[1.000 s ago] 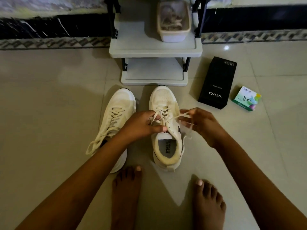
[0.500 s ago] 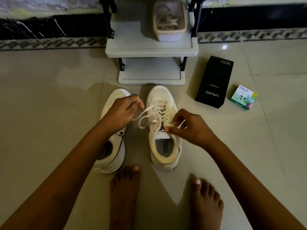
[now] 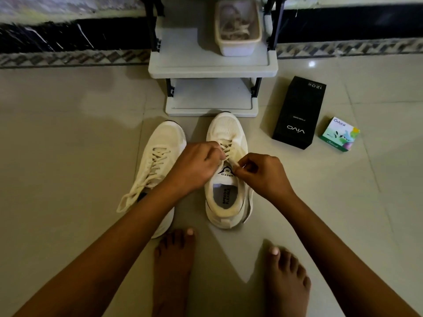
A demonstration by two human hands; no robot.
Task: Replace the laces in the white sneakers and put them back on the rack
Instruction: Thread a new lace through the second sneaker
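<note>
The right hand (image 3: 263, 175) pinches a cream lace (image 3: 234, 163) between thumb and curled fingers, just above the tongue of the right-hand sneaker (image 3: 225, 133). The left hand (image 3: 194, 167) comes in from the other side, its fingers curled, the tips closed on the same lacing at the upper eyelets. The two hands nearly touch over the shoe's throat. That sneaker stands upright on the tiled floor (image 3: 68, 156), toe pointing away toward the rack, heel toward the person. Its tongue label and printed insole show.

Just to its left lies the left-hand sneaker (image 3: 164, 138), angled slightly, partly covered by the left forearm. Its own loose lace (image 3: 146, 177) crosses the eyelets, and a loop trails off the near left side onto the floor.

Beyond both toes stands the grey shoe rack (image 3: 212, 67), with two shelves in view. A small plastic tub (image 3: 238, 45) holding a tangle of laces sits on the upper shelf.

To the right of the rack a black vivo box (image 3: 297, 110) lies flat, with a small green Odonil box (image 3: 340, 133) beside it. Two bare feet (image 3: 174, 259) rest on the floor nearest the camera.
</note>
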